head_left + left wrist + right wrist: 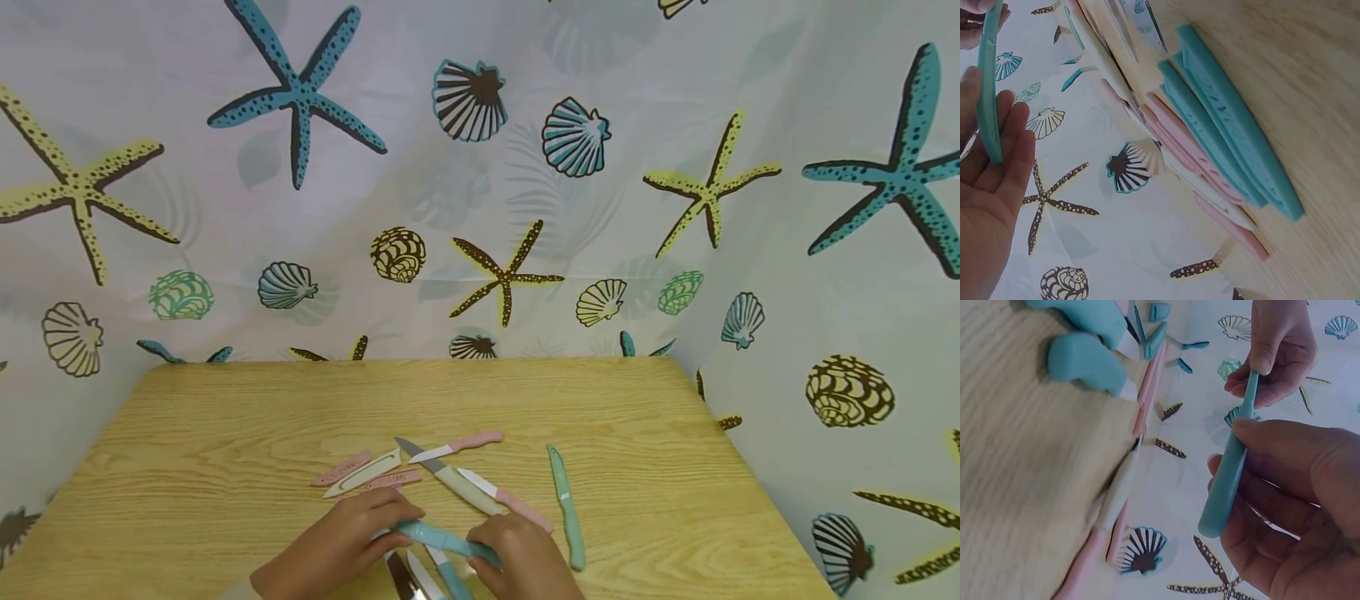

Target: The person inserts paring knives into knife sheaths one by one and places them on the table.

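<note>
Both hands hold a light blue knife (438, 538) level above the table near its front edge. My left hand (337, 537) pinches the blade end between thumb and fingers; that end looks covered by a blue sheath (988, 103). Around the handle (1225, 481) at the other end, my right hand (522, 557) curls its thumb and fingers. Below the hands lie a blue-handled knife (453, 577) and a dark, shiny blade (401, 573), partly hidden. A cream-handled knife (467, 487) with a grey blade lies just beyond them.
Two pink-handled knives (476, 440) with white blades lie around the cream one. A green knife (568, 512) lies to the right. Left of centre are pink sheaths (341, 469) and a cream sheath (365, 473); the left wrist view adds teal sheaths (1241, 125). A shell-patterned curtain (420, 192) surrounds the table.
</note>
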The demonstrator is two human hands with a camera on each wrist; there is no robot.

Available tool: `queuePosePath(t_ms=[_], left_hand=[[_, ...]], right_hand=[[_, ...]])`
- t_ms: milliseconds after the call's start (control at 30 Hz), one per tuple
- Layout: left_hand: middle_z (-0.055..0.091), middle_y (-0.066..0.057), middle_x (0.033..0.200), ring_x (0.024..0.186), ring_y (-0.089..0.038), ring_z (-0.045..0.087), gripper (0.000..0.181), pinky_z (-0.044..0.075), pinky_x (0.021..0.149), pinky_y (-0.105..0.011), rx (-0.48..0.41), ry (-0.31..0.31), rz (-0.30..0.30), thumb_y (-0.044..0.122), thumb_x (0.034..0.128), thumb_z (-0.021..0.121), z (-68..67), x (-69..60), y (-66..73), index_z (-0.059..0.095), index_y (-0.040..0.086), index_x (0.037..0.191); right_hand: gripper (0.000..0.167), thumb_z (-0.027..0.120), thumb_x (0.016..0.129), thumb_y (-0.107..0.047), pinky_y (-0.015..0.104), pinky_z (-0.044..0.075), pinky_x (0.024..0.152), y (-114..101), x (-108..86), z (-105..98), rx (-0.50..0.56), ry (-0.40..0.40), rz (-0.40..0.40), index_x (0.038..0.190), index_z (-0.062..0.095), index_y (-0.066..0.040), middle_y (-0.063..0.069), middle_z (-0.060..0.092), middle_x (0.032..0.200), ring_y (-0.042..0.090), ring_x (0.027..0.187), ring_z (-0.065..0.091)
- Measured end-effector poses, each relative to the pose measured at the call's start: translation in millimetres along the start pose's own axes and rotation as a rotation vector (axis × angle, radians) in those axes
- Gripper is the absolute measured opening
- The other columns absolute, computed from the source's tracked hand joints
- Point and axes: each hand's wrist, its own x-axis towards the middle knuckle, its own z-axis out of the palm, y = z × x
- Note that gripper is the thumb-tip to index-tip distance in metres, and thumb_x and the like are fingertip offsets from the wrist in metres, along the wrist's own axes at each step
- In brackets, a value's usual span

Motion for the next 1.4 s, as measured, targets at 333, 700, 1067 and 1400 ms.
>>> queuePosePath(t_ms=[333,700,1067,1400], left_hand=[[0.062,0.000,0.108,0.089,-0.015,0.065,0.033,0.056,0.070,-0.026,0.211,0.105,-0.401,0.008,0.0810,0.077,-22.3,-3.6,-33.3,0.067,0.009,0.112],[0.063,-0.010,0.106,0.093,-0.027,0.065,0.028,0.056,0.075,-0.038,0.232,-0.042,-0.631,0.011,0.0846,0.074,-30.5,-7.2,-50.5,0.066,0.002,0.110],[0.063,-0.010,0.102,0.089,-0.025,0.064,0.028,0.055,0.072,-0.039,0.258,-0.058,-0.623,0.008,0.0828,0.075,-41.1,-6.7,-57.9,0.067,0.001,0.108],[0.063,-0.010,0.101,0.088,-0.025,0.064,0.027,0.055,0.072,-0.036,0.252,-0.074,-0.625,0.006,0.0827,0.075,-41.8,-3.9,-57.7,0.067,0.000,0.108]], right_hand=[[0.017,0.080,0.076,-0.008,0.021,0.053,0.063,27,-15.1,-20,0.059,0.065,0.218,0.091,0.074,-0.003,0.002,0.071,0.084,0.012,0.072,0.064],[0.019,0.076,0.078,-0.002,0.024,0.055,0.052,71,-34.1,-27,0.015,0.174,0.540,0.087,0.066,0.012,0.014,0.068,0.073,0.019,0.060,0.066],[0.019,0.070,0.082,-0.002,0.023,0.051,0.046,97,-42.5,-23,0.066,0.121,0.740,0.083,0.062,0.015,0.019,0.065,0.070,0.015,0.052,0.059],[0.012,0.066,0.080,0.001,0.022,0.048,0.046,103,-43.6,-15,0.062,0.060,0.764,0.078,0.062,0.012,0.010,0.061,0.065,0.015,0.052,0.055]])
